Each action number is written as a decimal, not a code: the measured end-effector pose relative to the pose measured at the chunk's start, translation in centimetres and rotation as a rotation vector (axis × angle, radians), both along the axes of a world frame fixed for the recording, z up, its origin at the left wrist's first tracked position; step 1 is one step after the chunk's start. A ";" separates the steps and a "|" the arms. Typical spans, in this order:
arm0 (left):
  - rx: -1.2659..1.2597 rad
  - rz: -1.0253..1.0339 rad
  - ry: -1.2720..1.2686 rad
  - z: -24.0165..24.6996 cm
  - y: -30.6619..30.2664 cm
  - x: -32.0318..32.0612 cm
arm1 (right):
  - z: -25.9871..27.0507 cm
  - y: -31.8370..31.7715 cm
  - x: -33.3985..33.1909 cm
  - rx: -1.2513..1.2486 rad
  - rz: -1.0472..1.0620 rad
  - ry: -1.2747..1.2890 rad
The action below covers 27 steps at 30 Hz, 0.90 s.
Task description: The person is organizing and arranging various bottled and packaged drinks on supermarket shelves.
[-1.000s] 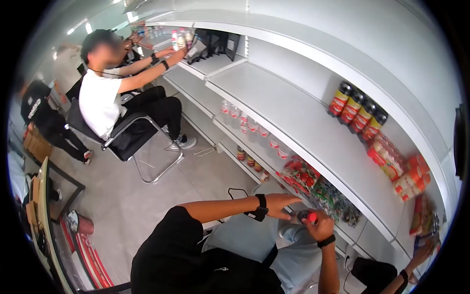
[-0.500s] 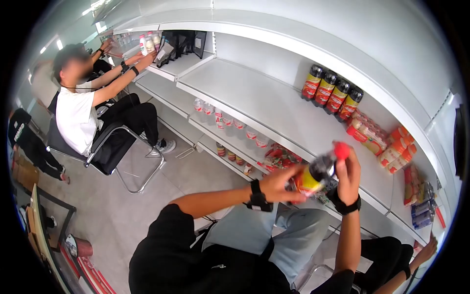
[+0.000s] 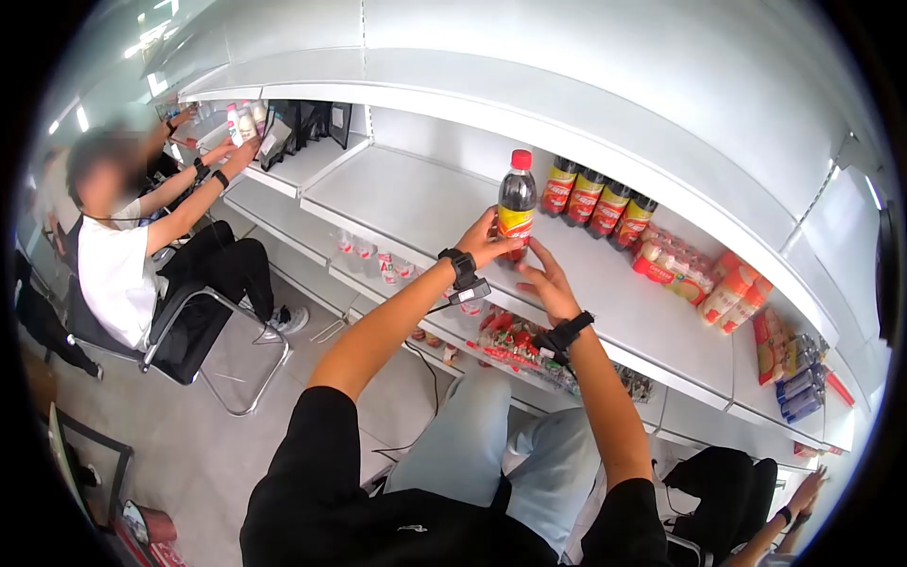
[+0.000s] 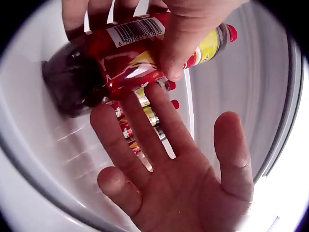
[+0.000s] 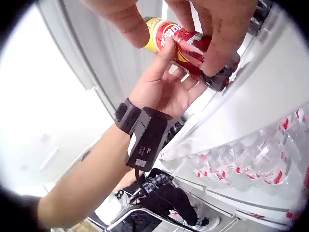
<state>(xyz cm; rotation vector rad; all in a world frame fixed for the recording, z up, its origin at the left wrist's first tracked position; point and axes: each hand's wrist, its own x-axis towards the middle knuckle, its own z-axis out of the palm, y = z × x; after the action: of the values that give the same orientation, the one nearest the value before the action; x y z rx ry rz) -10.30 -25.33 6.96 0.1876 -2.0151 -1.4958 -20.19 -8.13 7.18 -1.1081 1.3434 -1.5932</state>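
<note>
A dark soda bottle (image 3: pixel 516 200) with a red cap and a yellow-and-red label stands upright at the middle shelf. My left hand (image 3: pixel 484 242) grips its lower half, thumb across the label. Beside the base, my right hand (image 3: pixel 553 285) has its fingers spread. In the left wrist view that right hand (image 4: pixel 176 186) shows its palm, fingertips right at the bottle (image 4: pixel 130 63). A row of several matching soda bottles (image 3: pixel 588 198) stands just right of the held one, against the shelf's back. The right wrist view shows my left thumb over the label (image 5: pixel 169 38).
Right of the soda row are packs of small bottles (image 3: pixel 673 269), orange-capped bottles (image 3: pixel 739 302) and blue cans (image 3: pixel 803 389). Below are clear bottles (image 3: pixel 387 267) and red bagged goods (image 3: pixel 520 345). An upper shelf edge (image 3: pixel 567 128) overhangs. Another person (image 3: pixel 118 255) sits at left.
The bottle has risen from beneath the shelf edge, tilted midway, and is now upright at the middle shelf. My right hand has let go of its cap and moved down to the base.
</note>
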 end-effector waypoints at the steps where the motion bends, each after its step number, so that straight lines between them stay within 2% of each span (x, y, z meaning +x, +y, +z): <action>1: -0.002 0.024 -0.006 -0.1 -0.3 -0.2 | -0.1 -0.4 0.0 0.006 0.001 -0.036; 2: -0.076 0.047 -0.004 -0.1 -0.8 -0.4 | -0.2 -0.8 -0.2 0.041 -0.001 -0.052; 5: -0.031 0.016 -0.081 0.5 -2.9 -1.1 | -1.4 -2.3 -1.7 0.104 -0.002 -0.097; 10: 0.021 0.014 -0.077 -2.0 -6.9 -3.9 | -0.3 -4.2 -2.7 0.199 -0.010 -0.064; 13: 0.041 -0.066 -0.175 -4.4 -9.1 -5.5 | 0.0 -5.6 -3.5 0.242 0.005 -0.065; 16: 0.164 -0.081 -0.132 -4.1 -9.3 -6.3 | -0.1 -6.8 -4.8 0.269 0.044 -0.125; 19: 0.314 0.024 -0.277 -3.0 -9.1 -7.3 | 0.0 -7.8 -5.6 0.307 0.063 -0.161; 23: 0.303 0.189 -0.315 -3.2 -9.3 -8.9 | 0.5 -8.9 -6.4 0.318 0.044 -0.176; 27: 0.253 0.146 -0.275 -3.3 -10.1 -10.2 | 0.0 -10.4 -7.5 0.314 0.026 -0.202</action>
<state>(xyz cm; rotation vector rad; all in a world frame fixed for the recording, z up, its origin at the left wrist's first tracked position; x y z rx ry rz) -20.50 -35.46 3.70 0.6627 -1.9605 -1.7007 -27.67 -18.56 7.19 -0.7524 1.3784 -1.3764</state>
